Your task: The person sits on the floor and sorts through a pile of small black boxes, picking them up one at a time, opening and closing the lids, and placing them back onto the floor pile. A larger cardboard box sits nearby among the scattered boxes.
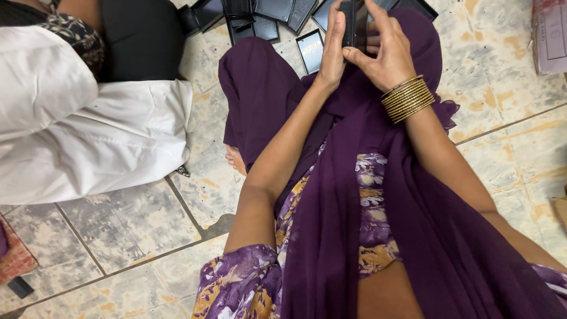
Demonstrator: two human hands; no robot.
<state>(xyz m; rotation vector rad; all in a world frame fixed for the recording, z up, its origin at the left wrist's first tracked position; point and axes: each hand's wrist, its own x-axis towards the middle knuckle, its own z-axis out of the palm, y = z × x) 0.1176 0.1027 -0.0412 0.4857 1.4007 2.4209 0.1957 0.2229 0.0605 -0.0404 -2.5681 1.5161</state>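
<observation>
Box (pixel 354 23) between hands, above lap (pixel 354 177)

Black box (pixel 354 23), gold bangles (pixel 407 98), purple cloth (pixel 331 236)

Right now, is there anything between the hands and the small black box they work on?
No. Both hands already touch the black box: the left hand lies along its left side and the right hand grips it from the right. Nothing visible comes between them.
</observation>
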